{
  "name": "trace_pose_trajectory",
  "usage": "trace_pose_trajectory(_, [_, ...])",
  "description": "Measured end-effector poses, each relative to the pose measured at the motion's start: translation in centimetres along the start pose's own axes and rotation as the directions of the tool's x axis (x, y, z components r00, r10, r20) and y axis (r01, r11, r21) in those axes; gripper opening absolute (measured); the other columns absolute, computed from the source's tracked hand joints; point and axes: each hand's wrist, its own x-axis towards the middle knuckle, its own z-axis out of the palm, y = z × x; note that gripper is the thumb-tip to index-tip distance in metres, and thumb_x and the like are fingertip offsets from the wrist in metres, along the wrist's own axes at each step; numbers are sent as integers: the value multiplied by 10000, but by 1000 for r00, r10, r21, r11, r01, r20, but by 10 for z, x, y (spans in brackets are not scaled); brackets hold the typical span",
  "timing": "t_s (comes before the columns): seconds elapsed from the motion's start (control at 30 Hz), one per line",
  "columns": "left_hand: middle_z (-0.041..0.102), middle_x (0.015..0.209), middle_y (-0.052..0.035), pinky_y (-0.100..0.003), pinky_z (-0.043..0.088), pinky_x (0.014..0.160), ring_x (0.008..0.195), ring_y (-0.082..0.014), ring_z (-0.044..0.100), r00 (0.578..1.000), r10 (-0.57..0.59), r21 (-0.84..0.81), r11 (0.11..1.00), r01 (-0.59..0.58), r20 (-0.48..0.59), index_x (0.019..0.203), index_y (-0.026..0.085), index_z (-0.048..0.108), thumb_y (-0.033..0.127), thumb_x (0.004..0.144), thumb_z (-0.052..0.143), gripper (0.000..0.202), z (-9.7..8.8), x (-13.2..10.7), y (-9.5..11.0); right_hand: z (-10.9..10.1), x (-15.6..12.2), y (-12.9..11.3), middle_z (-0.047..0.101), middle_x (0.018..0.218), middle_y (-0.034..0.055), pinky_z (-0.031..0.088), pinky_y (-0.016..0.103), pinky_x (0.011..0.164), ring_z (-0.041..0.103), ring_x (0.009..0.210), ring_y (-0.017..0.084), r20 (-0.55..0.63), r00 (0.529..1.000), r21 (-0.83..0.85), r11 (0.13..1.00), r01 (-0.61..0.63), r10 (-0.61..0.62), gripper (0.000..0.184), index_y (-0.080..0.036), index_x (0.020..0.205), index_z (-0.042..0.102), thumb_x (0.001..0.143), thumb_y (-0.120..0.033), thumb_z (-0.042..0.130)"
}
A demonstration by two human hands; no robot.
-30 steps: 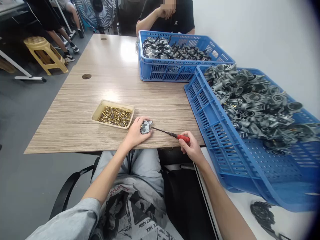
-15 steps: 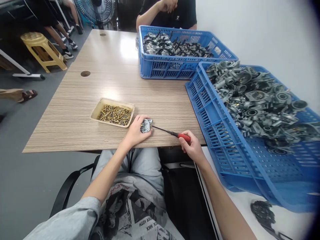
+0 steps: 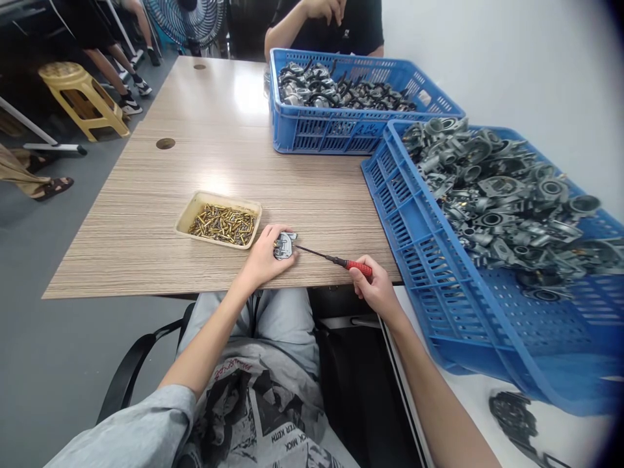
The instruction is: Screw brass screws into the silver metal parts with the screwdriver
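Observation:
Near the table's front edge, my left hand (image 3: pixel 267 258) is closed around a small grey metal casting (image 3: pixel 284 246), holding it against the tabletop. My right hand (image 3: pixel 374 285) grips the red and black handle of a screwdriver (image 3: pixel 358 266). Its thin dark shaft points left, and the tip meets the right side of the casting. Whether a screw sits at the tip is too small to tell. Just left of my left hand stands a cream plastic tray (image 3: pixel 182 224) of small brass-coloured pieces (image 3: pixel 221 223).
A blue crate (image 3: pixel 414 240) heaped with grey metal castings (image 3: pixel 497 188) stands close to my right arm. Behind it, another blue crate (image 3: pixel 312 133) holds metal parts with black pieces. Across the table (image 3: pixel 205 162) sits a person in black (image 3: pixel 361 29). A yellow stool (image 3: pixel 82 97) stands left.
My hands, the casting and the screwdriver hold nearly the same place. At far left, a passer-by's leg has come further into view. The fingers of the person across have shifted.

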Motion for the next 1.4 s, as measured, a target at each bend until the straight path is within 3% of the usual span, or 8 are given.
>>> trace_pose_trajectory(0.4, [636, 1225, -72, -395, 513, 1081, 1185, -249, 630, 1000, 8, -11, 1000, -8, -8, 1256, 230, 574, 230, 865, 719, 417, 1, 0, 0, -2, -1, 1, 522, 589, -76, 419, 258, 439, 500, 462, 144, 30, 999, 60, 998, -24, 23, 444, -253, 1072, 511, 947, -653, 658])
trace_pose_trajectory(0.73, [639, 1225, -70, -408, 515, 1087, 1188, -257, 632, 1000, 8, -7, 1000, -8, -6, 1246, 238, 575, 230, 862, 719, 410, -1, 0, 1, 0, 1, 2, 524, 548, -62, 391, 250, 446, 467, 449, 126, 11, 1000, 45, 999, 18, -19, 397, -249, 913, 514, 997, -623, 616])
trace_pose_trajectory(1.4, [639, 1228, -76, -406, 517, 1078, 1181, -255, 631, 1000, 15, 4, 1000, -15, -2, 1257, 230, 574, 230, 859, 732, 428, 0, 0, -1, 0, 0, 5, 515, 563, -64, 399, 250, 432, 488, 453, 135, 1, 1000, 32, 999, 7, -7, 408, -250, 940, 531, 978, -642, 636])
